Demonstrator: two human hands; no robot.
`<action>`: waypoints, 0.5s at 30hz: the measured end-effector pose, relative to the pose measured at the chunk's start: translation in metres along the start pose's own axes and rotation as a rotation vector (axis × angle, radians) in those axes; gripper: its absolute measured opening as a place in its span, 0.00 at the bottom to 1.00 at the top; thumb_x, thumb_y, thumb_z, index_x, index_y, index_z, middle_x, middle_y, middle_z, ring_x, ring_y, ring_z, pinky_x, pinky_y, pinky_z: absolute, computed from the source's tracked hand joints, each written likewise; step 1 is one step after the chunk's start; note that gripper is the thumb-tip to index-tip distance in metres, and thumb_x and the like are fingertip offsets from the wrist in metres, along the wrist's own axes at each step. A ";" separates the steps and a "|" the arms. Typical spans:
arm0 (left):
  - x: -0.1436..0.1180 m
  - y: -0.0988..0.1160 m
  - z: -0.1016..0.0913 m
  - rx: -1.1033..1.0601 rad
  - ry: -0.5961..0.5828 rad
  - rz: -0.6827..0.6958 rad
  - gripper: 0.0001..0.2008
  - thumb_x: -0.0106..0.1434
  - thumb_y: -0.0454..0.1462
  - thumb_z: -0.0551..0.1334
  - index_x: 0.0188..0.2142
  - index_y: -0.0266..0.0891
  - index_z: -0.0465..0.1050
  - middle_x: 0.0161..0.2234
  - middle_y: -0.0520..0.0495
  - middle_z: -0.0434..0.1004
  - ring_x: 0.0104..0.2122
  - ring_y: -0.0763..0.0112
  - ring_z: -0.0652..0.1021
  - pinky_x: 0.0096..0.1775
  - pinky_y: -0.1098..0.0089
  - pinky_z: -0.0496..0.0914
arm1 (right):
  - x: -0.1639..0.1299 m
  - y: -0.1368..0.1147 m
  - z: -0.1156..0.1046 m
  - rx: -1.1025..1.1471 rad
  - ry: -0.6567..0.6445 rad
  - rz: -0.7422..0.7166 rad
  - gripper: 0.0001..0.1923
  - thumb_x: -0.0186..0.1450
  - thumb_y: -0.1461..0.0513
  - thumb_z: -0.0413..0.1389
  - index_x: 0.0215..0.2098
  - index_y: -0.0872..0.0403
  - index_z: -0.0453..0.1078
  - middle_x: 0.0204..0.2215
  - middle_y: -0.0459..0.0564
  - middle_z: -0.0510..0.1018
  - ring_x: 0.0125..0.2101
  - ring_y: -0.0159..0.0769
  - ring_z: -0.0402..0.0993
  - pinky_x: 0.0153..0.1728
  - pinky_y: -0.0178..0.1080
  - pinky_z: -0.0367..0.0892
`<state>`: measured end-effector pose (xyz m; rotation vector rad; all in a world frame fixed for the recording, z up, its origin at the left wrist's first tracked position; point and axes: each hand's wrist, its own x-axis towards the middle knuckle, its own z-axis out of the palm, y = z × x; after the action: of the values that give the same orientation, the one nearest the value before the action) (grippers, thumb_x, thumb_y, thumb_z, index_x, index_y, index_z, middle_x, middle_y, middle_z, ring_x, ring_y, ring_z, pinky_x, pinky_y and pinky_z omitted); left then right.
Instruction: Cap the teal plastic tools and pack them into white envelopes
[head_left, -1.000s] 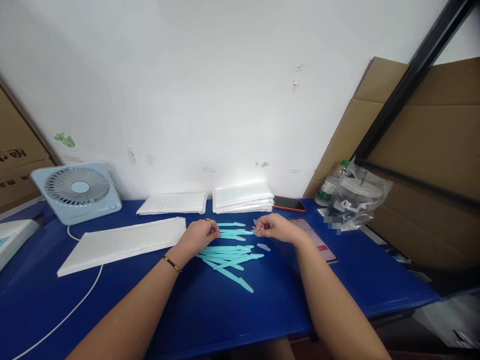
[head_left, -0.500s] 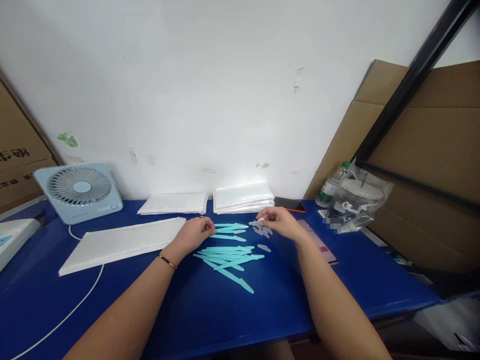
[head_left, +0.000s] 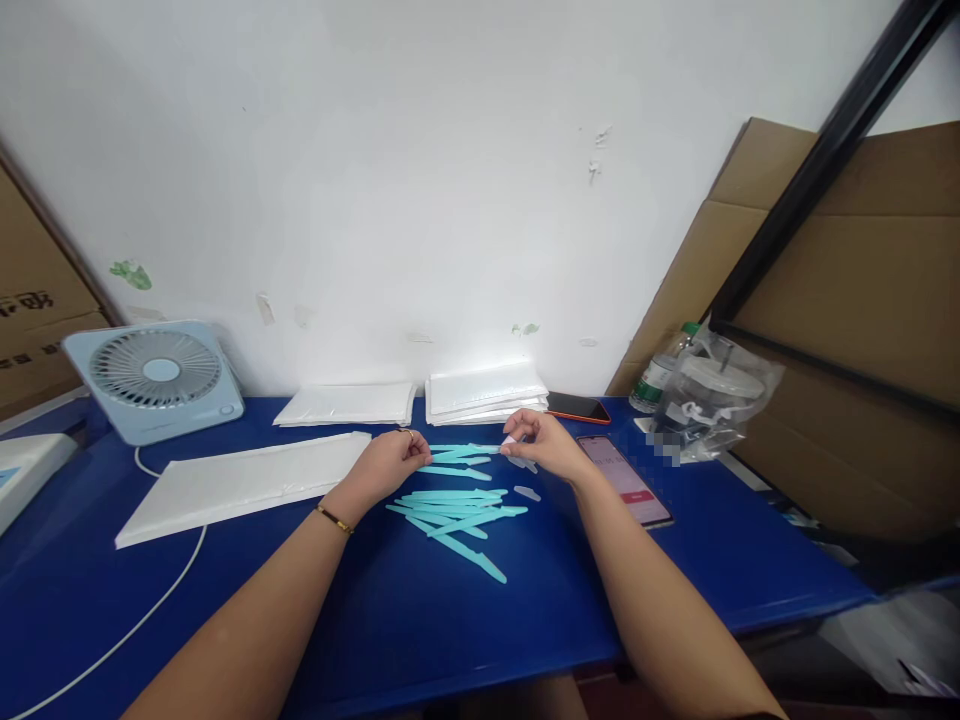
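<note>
The left hand pinched a flat turquoise plastic stick; at three o'clock, the right hand pinched a small clear cap, judged mid-fitting; aligning cap to tip seemed needed.

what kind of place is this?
Probably a small packing or assembly bench: a blue table against a wall, loose turquoise plastic sticks, stacks of white bags, cardboard boxes alongside.

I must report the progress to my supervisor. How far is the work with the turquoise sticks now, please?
Done: nothing in view looks finished; no stick visibly carries a cap. In hand: the left hand pinches one turquoise stick at its end, while the right hand brings a small clear cap to its tip. Left: a loose pile of turquoise sticks on the blue table, plus a spare clear cap beside it.
</note>
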<state>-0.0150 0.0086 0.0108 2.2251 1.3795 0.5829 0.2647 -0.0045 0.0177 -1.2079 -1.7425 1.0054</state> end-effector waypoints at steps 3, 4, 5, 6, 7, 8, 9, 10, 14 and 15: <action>0.002 0.000 0.005 0.030 -0.011 -0.004 0.09 0.57 0.43 0.57 0.30 0.41 0.71 0.28 0.50 0.75 0.29 0.68 0.74 0.29 0.71 0.63 | 0.002 0.004 0.005 -0.068 -0.012 -0.005 0.18 0.50 0.58 0.64 0.36 0.55 0.66 0.27 0.46 0.76 0.24 0.30 0.70 0.25 0.32 0.63; 0.002 0.000 0.007 0.047 -0.009 -0.010 0.09 0.57 0.43 0.57 0.30 0.41 0.71 0.28 0.50 0.75 0.30 0.68 0.74 0.30 0.71 0.63 | 0.002 0.005 0.005 -0.108 -0.010 -0.008 0.18 0.50 0.58 0.63 0.37 0.55 0.67 0.27 0.46 0.77 0.24 0.30 0.70 0.26 0.32 0.63; 0.002 0.000 0.007 0.068 -0.001 -0.016 0.08 0.57 0.42 0.57 0.30 0.42 0.72 0.29 0.50 0.75 0.31 0.67 0.74 0.31 0.71 0.63 | 0.002 0.004 0.003 -0.158 -0.014 -0.009 0.17 0.51 0.58 0.63 0.37 0.55 0.68 0.28 0.47 0.77 0.25 0.31 0.70 0.26 0.33 0.63; 0.002 0.000 0.008 0.089 0.012 -0.017 0.08 0.57 0.42 0.58 0.31 0.42 0.72 0.30 0.50 0.75 0.32 0.67 0.74 0.32 0.71 0.63 | 0.000 0.004 -0.001 -0.215 -0.028 -0.011 0.15 0.51 0.58 0.62 0.36 0.55 0.69 0.28 0.47 0.77 0.26 0.31 0.70 0.27 0.33 0.63; 0.002 0.001 0.008 0.106 0.025 -0.011 0.08 0.56 0.42 0.58 0.32 0.42 0.72 0.32 0.50 0.75 0.34 0.66 0.74 0.33 0.70 0.63 | -0.001 0.002 -0.005 -0.273 -0.050 -0.012 0.14 0.52 0.58 0.62 0.35 0.55 0.71 0.29 0.48 0.77 0.26 0.31 0.70 0.27 0.33 0.63; 0.001 0.003 0.008 0.116 0.031 0.007 0.08 0.56 0.43 0.59 0.33 0.43 0.72 0.33 0.50 0.75 0.35 0.66 0.74 0.33 0.70 0.64 | -0.004 0.001 -0.010 -0.330 -0.088 -0.012 0.13 0.51 0.58 0.62 0.33 0.55 0.72 0.29 0.48 0.76 0.27 0.31 0.70 0.28 0.33 0.63; 0.000 0.005 0.008 0.120 0.022 0.035 0.09 0.55 0.43 0.60 0.33 0.43 0.73 0.34 0.50 0.75 0.36 0.66 0.74 0.34 0.70 0.64 | -0.006 0.000 -0.014 -0.387 -0.144 -0.006 0.12 0.51 0.57 0.62 0.31 0.55 0.73 0.29 0.47 0.76 0.27 0.32 0.70 0.27 0.33 0.63; -0.001 0.007 0.007 0.118 -0.005 0.074 0.10 0.54 0.44 0.61 0.33 0.43 0.73 0.35 0.50 0.75 0.36 0.66 0.74 0.35 0.70 0.64 | -0.008 -0.001 -0.018 -0.441 -0.208 0.006 0.12 0.49 0.57 0.63 0.30 0.54 0.74 0.28 0.47 0.76 0.27 0.32 0.70 0.27 0.33 0.62; -0.007 0.017 0.009 0.090 -0.173 0.174 0.10 0.52 0.45 0.62 0.32 0.44 0.75 0.33 0.50 0.75 0.34 0.67 0.74 0.34 0.72 0.64 | -0.011 0.001 -0.020 -0.602 -0.379 0.074 0.08 0.45 0.61 0.65 0.24 0.53 0.75 0.24 0.45 0.75 0.26 0.33 0.69 0.24 0.32 0.60; -0.008 0.018 0.010 0.082 -0.191 0.165 0.10 0.53 0.45 0.62 0.31 0.44 0.75 0.32 0.50 0.75 0.33 0.68 0.74 0.33 0.72 0.64 | -0.011 0.002 -0.018 -0.617 -0.390 0.085 0.06 0.46 0.61 0.64 0.23 0.53 0.75 0.23 0.45 0.75 0.25 0.33 0.69 0.24 0.32 0.60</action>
<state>-0.0002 -0.0070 0.0123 2.4061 1.1512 0.3616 0.2843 -0.0118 0.0213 -1.5419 -2.4417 0.8088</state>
